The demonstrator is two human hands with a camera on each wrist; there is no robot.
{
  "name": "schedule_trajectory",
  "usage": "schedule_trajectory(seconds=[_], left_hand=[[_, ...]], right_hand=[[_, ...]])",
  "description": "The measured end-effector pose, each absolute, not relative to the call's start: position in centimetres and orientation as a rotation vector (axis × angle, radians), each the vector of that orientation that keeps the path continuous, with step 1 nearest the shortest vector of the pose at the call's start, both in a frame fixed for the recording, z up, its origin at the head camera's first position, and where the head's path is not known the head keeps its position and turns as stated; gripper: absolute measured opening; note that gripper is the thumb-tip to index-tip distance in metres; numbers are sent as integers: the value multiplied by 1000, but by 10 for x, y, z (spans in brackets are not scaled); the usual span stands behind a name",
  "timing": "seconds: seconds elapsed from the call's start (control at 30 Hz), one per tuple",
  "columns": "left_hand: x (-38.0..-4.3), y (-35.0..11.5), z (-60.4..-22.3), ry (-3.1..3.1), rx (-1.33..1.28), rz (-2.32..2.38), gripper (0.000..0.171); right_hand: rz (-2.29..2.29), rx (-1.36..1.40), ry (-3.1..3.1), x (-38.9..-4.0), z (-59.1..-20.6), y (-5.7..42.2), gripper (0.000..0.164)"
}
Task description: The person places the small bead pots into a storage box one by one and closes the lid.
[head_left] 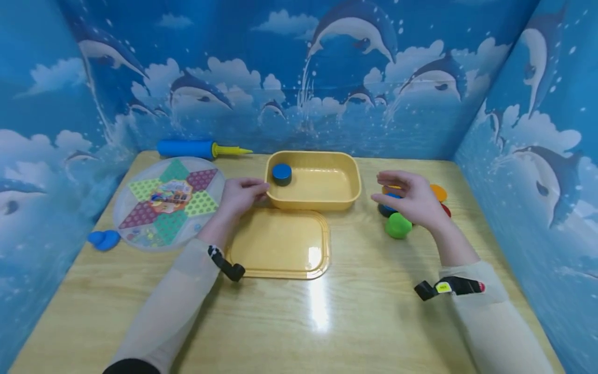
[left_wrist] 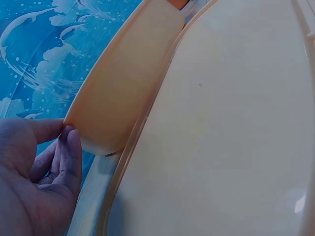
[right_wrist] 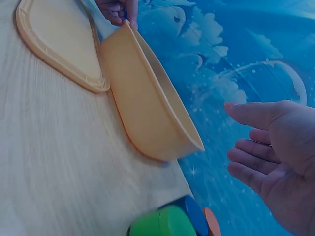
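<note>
My left hand (head_left: 239,197) pinches the rim of a yellow plastic container (head_left: 313,205) at its left end, between thumb and fingers. Inside the container, toward the left, sits a round piece (head_left: 282,174) with a blue top and dark side. The matching flat yellow lid (head_left: 280,244) lies on the table just in front. Holding nothing, my right hand (head_left: 413,200) hovers right of the container with its fingers extended. Below and behind it is a group of round pieces, partly hidden: a green one (head_left: 398,226), a blue one (right_wrist: 193,212), orange ones (head_left: 438,192) and a red one.
At the left lies a round clear board (head_left: 128,195) with a colourful star pattern, and a small blue object (head_left: 104,240) sits beside it. A blue pump (head_left: 187,148) with a yellow nozzle lies along the back edge. Dolphin-printed curtains (head_left: 299,67) enclose the wooden table (head_left: 364,322).
</note>
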State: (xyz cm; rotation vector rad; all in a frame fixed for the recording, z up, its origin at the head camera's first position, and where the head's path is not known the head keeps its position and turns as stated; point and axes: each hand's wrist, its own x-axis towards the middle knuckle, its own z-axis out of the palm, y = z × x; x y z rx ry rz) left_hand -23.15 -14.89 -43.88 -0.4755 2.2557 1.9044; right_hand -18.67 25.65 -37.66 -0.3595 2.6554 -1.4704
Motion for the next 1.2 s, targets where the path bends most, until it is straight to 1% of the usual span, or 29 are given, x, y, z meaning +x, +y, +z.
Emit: schedule_trajectory(seconds=[0.13,0.37,0.63,0.87,0.97,1.07,1.2], left_hand=[[-233,-148,-439,2261,-479,1907,33],[-233,-147,-439,2281,-491,1875,33],[-232,-146,-440,2293,-501,1882,34],[-232,-146,-441,2288,-518,1875,34],[-231,-146,-441,2274,-516,1893,33],[-231,-146,-440,2276,-510,1897,33],[-232,-146,-440,2283,-505,1891,32]], right_hand=[[-1495,-319,2659,-177,-384,275,64],[-1496,-236,2741,-160,-395,293,62],[-1346,-155,2823,-135,-408,306,68],[-1355,-74,2861,-117,-422,309,65],[-1320,-13,2901,-112,-431,307,68],[-1292,34,2963,-110,-443,303,69],[-1289,56,3068,-111,-457,297,66]])
